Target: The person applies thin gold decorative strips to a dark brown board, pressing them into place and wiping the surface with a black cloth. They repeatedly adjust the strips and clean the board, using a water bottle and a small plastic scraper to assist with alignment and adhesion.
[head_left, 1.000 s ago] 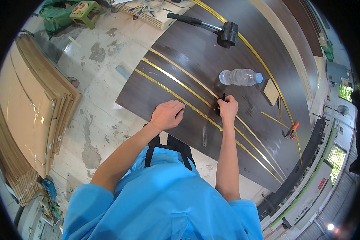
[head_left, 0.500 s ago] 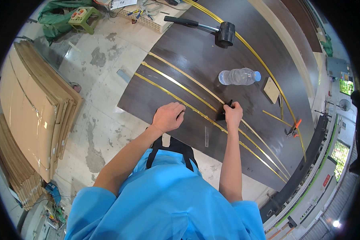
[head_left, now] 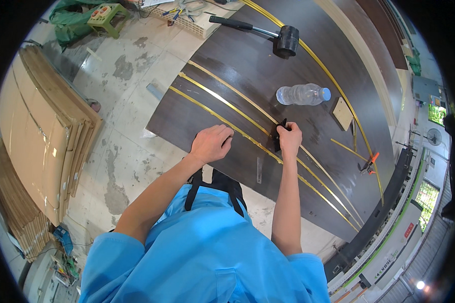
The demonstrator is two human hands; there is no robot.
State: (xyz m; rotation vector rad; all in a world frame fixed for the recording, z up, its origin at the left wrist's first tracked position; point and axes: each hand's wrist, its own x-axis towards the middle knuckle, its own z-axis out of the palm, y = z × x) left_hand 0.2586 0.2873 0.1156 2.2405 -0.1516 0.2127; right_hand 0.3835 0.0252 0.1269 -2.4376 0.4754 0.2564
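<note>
A dark brown panel point(head_left: 222, 55) spreads out in front of me, crossed by several thin gold strips point(head_left: 217, 97) in slanting lines. My right hand point(head_left: 290, 140) pinches a small flat black scraper-like piece point(head_left: 277, 137), which stands over the strips near their middle. What exactly the piece is, I cannot make out. My left hand point(head_left: 211, 144), fingers curled in and nothing showing in them, rests at the panel's near edge. Between my hands, closer to that edge, lies a short narrow metal piece point(head_left: 259, 169).
Beyond my right hand lie a clear bottle point(head_left: 302, 94), a black mallet point(head_left: 287, 41), a light block point(head_left: 343, 113) and an orange-tipped clamp point(head_left: 373, 161). Stacked cardboard point(head_left: 35, 131) stands at left, a green stool point(head_left: 107, 19) behind it. A long machine point(head_left: 394, 247) flanks the right.
My right hand has shifted a little left and away from me along the strips, with the black piece still in it. The left hand has hardly moved.
</note>
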